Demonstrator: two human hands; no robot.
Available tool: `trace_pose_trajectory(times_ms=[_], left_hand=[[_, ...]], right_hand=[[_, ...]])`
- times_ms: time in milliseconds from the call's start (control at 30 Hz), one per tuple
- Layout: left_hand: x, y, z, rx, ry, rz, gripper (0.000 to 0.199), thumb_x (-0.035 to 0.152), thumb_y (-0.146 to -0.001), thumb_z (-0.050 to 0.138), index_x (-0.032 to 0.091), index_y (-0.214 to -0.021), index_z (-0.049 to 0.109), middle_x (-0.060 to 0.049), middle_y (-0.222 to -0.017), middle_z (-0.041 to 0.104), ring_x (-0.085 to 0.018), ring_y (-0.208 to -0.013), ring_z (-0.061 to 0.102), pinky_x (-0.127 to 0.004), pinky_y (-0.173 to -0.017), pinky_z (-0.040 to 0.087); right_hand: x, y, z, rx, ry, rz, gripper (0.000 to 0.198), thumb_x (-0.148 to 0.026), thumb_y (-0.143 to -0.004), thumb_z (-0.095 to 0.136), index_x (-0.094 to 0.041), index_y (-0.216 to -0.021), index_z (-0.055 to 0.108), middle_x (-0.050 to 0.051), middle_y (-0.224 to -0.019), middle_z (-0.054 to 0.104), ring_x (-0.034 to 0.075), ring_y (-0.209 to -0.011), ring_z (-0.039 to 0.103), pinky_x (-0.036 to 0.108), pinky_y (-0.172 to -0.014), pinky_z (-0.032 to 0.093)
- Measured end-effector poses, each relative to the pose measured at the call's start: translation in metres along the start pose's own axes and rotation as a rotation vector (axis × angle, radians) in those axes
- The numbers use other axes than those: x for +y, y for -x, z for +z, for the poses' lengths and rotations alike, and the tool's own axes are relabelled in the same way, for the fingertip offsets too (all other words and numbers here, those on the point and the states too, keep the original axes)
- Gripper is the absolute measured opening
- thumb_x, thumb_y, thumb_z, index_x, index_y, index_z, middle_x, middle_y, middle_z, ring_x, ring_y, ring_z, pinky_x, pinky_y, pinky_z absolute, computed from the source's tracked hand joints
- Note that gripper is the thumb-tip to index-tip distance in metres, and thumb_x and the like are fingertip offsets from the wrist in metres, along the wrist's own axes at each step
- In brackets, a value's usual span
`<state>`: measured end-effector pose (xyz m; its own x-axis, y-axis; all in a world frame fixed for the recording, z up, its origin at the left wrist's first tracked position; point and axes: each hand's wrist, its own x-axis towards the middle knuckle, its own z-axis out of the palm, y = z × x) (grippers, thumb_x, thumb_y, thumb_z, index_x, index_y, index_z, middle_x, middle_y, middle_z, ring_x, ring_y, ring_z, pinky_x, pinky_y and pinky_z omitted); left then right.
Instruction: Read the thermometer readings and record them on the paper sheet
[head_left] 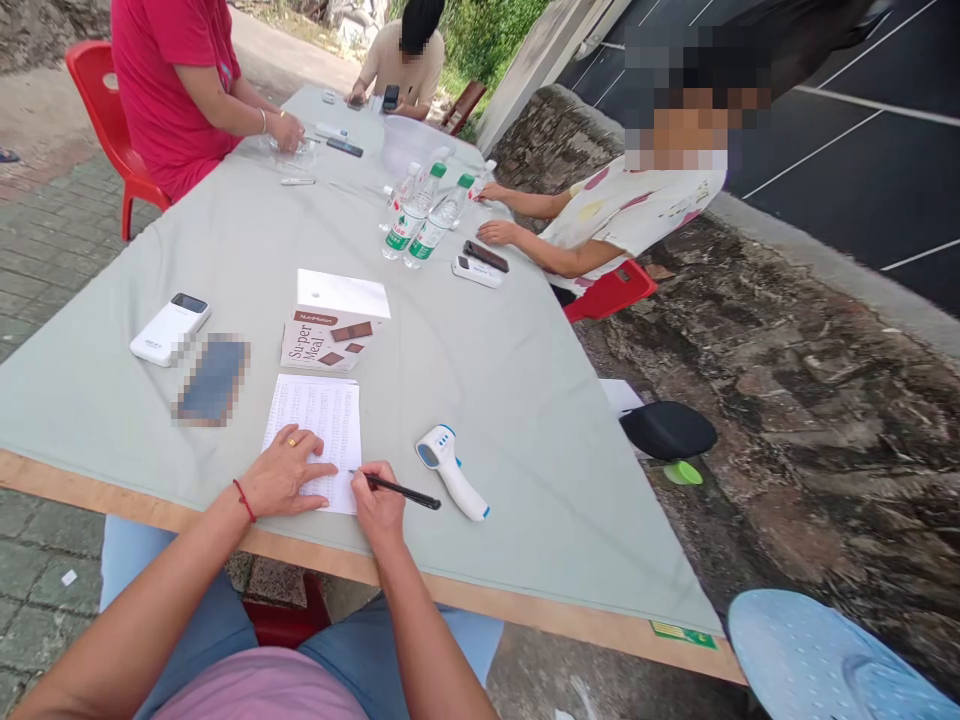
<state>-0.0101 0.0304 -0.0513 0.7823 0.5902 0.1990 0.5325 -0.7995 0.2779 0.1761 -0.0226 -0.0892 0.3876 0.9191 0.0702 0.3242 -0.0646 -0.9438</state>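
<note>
Near the table's front edge lies a printed sheet of paper [322, 410] covered in rows of small text. My left hand [292, 475] rests flat on its lower left part, fingers spread, with a ring and a red string at the wrist. My right hand [381, 505] grips a black pen [409, 492], its tip at the sheet's right side. Behind the sheet stands a white and brown box [330, 325] marked "Super Meal". To the right of my right hand lies a white and blue infrared thermometer [454, 470].
Left of the box are a white power bank [171, 328] and a blurred phone [214, 380]. Water bottles [424, 225] stand mid-table, with a plastic basin [412, 145] behind. Three other people sit around the table [525, 450]. A light blue hat-like item [825, 650] is at lower right.
</note>
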Motion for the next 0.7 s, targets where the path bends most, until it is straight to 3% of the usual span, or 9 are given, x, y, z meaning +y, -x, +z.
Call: trace_pose_trajectory(times_ms=[133,200,267,367,467,567,700], left_hand=[[-0.001,0.0,0.002,0.009,0.023,-0.004,0.043,0.052,-0.08,0.063,0.026,-0.114,0.064,-0.009,-0.107,0.052,-0.026,-0.104,0.046,-0.051,-0.102,0.03],[-0.001,0.0,0.002,0.027,0.062,-0.016,0.042,0.051,-0.078,0.065,0.024,-0.111,0.064,-0.009,-0.107,0.053,-0.026,-0.102,0.048,-0.05,-0.102,0.031],[-0.001,0.001,0.001,0.076,0.162,-0.049,0.039,0.049,-0.078,0.066,0.02,-0.105,0.063,-0.009,-0.105,0.055,-0.025,-0.099,0.049,-0.047,-0.099,0.034],[-0.004,0.003,-0.005,0.254,0.403,-0.177,0.026,0.039,-0.083,0.06,0.019,-0.099,0.056,-0.008,-0.103,0.056,-0.022,-0.098,0.052,-0.04,-0.092,0.041],[-0.02,0.0,-0.016,0.499,0.601,-0.41,0.021,0.036,-0.085,0.055,0.02,-0.099,0.052,-0.007,-0.102,0.056,-0.019,-0.099,0.054,-0.037,-0.091,0.045],[-0.05,-0.017,-0.029,0.669,0.717,-0.627,0.038,0.041,-0.078,0.063,0.02,-0.108,0.051,-0.008,-0.109,0.055,-0.022,-0.106,0.055,-0.039,-0.092,0.046],[-0.097,-0.055,-0.04,0.688,0.772,-0.736,0.081,0.041,-0.061,0.079,0.019,-0.129,0.041,-0.017,-0.137,0.042,-0.032,-0.131,0.039,-0.049,-0.105,0.036]], right_hand=[[0.0,-0.002,-0.002,0.155,0.091,-0.153,0.021,-0.037,-0.086,0.045,-0.019,-0.092,0.056,0.003,-0.085,0.06,0.018,-0.078,0.056,0.031,-0.071,0.045],[-0.002,-0.009,-0.002,0.145,0.199,-0.267,0.027,-0.034,-0.09,0.038,-0.019,-0.103,0.056,0.007,-0.097,0.06,0.02,-0.091,0.056,0.034,-0.079,0.044],[-0.004,-0.02,0.0,0.104,0.348,-0.315,0.029,-0.029,-0.091,0.035,-0.019,-0.107,0.057,0.008,-0.098,0.059,0.021,-0.091,0.056,0.034,-0.079,0.043],[-0.009,-0.042,0.005,0.032,0.562,-0.276,0.029,-0.019,-0.086,0.04,-0.02,-0.106,0.061,0.007,-0.092,0.059,0.02,-0.081,0.055,0.031,-0.072,0.039],[-0.015,-0.06,0.014,-0.034,0.691,-0.189,0.027,-0.012,-0.082,0.044,-0.021,-0.097,0.065,0.005,-0.083,0.059,0.018,-0.073,0.053,0.029,-0.066,0.035],[-0.019,-0.066,0.023,-0.098,0.756,-0.118,0.024,-0.01,-0.081,0.045,-0.021,-0.087,0.065,0.004,-0.077,0.058,0.016,-0.067,0.052,0.028,-0.062,0.032],[-0.015,-0.06,0.015,-0.092,0.679,-0.165,0.027,-0.02,-0.082,0.047,-0.021,-0.102,0.065,0.004,-0.081,0.06,0.018,-0.07,0.055,0.029,-0.062,0.035]])
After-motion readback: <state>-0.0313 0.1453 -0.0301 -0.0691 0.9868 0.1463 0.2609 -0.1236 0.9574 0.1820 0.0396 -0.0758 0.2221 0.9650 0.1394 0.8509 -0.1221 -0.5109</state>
